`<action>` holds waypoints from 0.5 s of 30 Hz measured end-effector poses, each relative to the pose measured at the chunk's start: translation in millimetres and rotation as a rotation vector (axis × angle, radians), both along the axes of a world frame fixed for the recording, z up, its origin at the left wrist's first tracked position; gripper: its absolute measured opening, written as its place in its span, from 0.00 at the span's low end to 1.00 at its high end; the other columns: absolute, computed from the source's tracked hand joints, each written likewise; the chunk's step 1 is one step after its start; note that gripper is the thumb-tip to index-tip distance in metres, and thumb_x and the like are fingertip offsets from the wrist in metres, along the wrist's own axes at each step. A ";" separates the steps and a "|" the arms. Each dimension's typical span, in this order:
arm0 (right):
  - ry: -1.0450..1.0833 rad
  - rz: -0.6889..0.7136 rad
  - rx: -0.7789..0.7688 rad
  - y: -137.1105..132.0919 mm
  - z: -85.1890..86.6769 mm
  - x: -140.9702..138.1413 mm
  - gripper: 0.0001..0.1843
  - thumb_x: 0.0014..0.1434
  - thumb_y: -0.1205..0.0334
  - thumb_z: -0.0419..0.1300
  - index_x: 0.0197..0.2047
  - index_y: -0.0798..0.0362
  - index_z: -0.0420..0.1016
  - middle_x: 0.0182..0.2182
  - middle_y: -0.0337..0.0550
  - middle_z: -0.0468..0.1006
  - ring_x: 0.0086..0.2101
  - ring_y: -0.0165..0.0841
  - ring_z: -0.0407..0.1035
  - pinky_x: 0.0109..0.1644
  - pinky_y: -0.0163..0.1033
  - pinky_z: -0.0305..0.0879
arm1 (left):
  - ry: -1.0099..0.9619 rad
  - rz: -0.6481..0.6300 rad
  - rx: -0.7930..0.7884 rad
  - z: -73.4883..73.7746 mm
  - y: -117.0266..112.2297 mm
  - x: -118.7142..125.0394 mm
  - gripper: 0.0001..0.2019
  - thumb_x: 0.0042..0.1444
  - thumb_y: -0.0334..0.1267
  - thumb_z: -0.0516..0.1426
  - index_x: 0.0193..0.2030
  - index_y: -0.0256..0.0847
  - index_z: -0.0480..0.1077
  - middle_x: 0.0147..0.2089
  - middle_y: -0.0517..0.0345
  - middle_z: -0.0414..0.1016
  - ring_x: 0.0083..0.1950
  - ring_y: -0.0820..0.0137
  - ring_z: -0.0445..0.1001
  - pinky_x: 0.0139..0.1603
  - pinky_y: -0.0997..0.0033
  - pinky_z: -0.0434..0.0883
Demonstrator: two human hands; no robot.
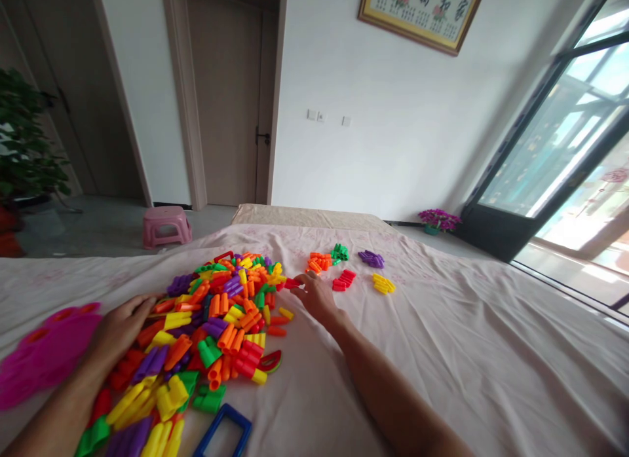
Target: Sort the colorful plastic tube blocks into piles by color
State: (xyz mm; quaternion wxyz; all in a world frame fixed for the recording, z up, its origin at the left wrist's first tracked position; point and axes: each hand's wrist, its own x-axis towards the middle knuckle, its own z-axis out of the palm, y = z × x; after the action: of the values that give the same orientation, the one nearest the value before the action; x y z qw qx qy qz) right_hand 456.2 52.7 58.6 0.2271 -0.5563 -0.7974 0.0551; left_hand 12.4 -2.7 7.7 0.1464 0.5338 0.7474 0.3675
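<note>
A big heap of coloured plastic tube pieces lies on the pink bedsheet. My left hand rests flat on the heap's left side, fingers stretched toward orange pieces. My right hand reaches past the heap's far right edge and pinches a red piece with its fingertips. Beyond it lie small sorted groups: orange, green, purple, red and yellow.
A magenta plastic lid or tray sits at the left edge. A blue rectangular frame piece lies at the near edge. Beyond the bed stand a pink stool, a doorway, a potted plant and glass doors at right.
</note>
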 end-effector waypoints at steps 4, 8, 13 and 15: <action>-0.009 -0.170 -0.010 15.4 4.7 31.0 0.13 0.64 0.54 0.63 0.50 0.49 0.79 0.47 0.44 0.77 0.43 0.34 0.72 0.39 0.34 0.59 | -0.002 0.007 -0.030 0.2 0.4 0.5 0.25 0.63 0.51 0.47 0.52 0.39 0.77 0.51 0.48 0.82 0.54 0.53 0.78 0.49 0.61 0.71; 0.000 -0.291 -0.007 25.2 9.5 59.3 0.14 0.64 0.53 0.63 0.49 0.49 0.80 0.48 0.45 0.77 0.43 0.34 0.72 0.38 0.34 0.59 | -0.013 0.007 -0.016 -1.4 1.7 -0.7 0.24 0.62 0.51 0.48 0.51 0.40 0.78 0.51 0.48 0.82 0.53 0.52 0.78 0.49 0.60 0.71; 0.039 -0.305 0.002 28.3 14.6 77.4 0.13 0.63 0.54 0.63 0.47 0.50 0.81 0.46 0.44 0.79 0.41 0.34 0.73 0.39 0.34 0.60 | -0.006 0.003 -0.014 -4.7 4.2 -2.3 0.25 0.63 0.51 0.47 0.52 0.39 0.78 0.51 0.48 0.82 0.54 0.53 0.78 0.50 0.60 0.71; 0.086 -0.254 0.004 27.8 14.2 74.2 0.12 0.62 0.56 0.64 0.46 0.50 0.81 0.44 0.44 0.80 0.39 0.34 0.74 0.39 0.34 0.61 | 0.010 0.002 -0.009 -3.4 2.7 -1.0 0.24 0.63 0.50 0.47 0.51 0.39 0.78 0.50 0.49 0.83 0.53 0.54 0.78 0.50 0.61 0.71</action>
State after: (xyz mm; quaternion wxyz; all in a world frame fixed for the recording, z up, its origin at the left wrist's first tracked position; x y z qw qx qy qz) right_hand 530.4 80.5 72.9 0.2671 -0.6497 -0.7101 0.0481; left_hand 11.4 -0.1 4.3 0.1444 0.5343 0.7503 0.3616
